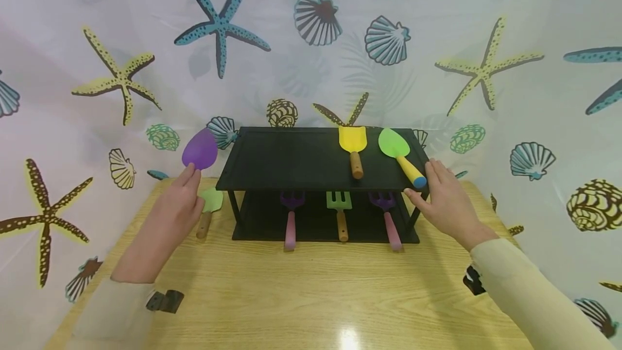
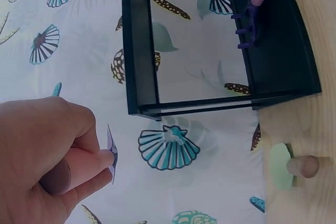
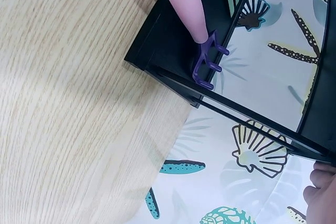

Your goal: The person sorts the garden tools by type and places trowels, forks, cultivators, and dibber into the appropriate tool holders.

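Note:
My left hand grips the pinkish handle of a purple trowel, its blade raised left of a black two-tier shelf. My right hand rests at the front right corner of the upper tier, fingers extended along its side edge and thumb by the front. On that tier, a yellow shovel with a wooden handle lies beside a green trowel with a yellow and blue handle. Below are two purple hand forks with pink handles and a green hand fork.
A pale green trowel with a wooden handle is on the wooden table, left of the shelf and near my left hand. Behind and at both sides hangs a white cloth printed with starfish and shells.

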`<state>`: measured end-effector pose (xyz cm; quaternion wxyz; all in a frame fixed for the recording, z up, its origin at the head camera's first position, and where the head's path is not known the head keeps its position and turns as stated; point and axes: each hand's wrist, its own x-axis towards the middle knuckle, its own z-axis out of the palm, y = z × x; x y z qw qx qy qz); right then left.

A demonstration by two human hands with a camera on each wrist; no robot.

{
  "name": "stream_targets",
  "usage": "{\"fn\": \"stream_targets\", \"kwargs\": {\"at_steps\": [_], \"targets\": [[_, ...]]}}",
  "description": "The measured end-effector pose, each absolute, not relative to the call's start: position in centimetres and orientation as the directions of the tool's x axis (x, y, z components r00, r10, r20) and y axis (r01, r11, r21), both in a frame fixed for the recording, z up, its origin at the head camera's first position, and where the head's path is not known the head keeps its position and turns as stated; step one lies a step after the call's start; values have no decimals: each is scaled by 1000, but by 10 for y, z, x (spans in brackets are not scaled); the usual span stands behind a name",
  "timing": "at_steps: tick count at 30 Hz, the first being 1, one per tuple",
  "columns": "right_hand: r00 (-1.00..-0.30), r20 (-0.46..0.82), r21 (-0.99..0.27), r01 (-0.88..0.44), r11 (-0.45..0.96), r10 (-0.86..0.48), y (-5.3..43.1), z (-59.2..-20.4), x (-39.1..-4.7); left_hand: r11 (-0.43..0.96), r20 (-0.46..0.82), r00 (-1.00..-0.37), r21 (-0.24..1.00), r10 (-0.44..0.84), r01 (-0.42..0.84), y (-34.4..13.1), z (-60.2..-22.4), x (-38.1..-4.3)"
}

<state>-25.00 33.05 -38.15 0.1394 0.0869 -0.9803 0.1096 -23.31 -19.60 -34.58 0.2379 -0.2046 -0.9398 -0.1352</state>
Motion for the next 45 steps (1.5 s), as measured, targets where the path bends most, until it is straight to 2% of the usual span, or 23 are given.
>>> {"fn": "stream_targets", "kwargs": {"at_steps": [8, 17, 24, 29, 33, 37, 45], "targets": [[-948, 289, -192, -191, 963, -131, 332, -382, -250, 889, 422, -840, 144, 342, 434, -172, -327, -244], [-943, 304, -195, -199, 960, -134, 332, -382, -250, 886, 333, -881, 203, 337, 416, -139, -317, -260], [-941, 306, -195, -209, 958, -143, 331, -380, -249, 848, 375, -837, 196, 399, 492, -111, -315, -274], [-941, 304, -194, -214, 957, -149, 331, -381, -249, 839, 398, -830, 218, 390, 499, -93, -315, -278], [-940, 308, -194, -214, 957, -148, 332, -382, -249, 826, 434, -825, 261, 361, 499, -80, -317, -281], [-938, 313, -193, -214, 958, -147, 332, -382, -250, 825, 418, -844, 300, 337, 478, -69, -318, -284], [-938, 315, -195, -214, 957, -145, 332, -383, -251, 833, 402, -846, 279, 350, 477, -48, -319, -291]]}}
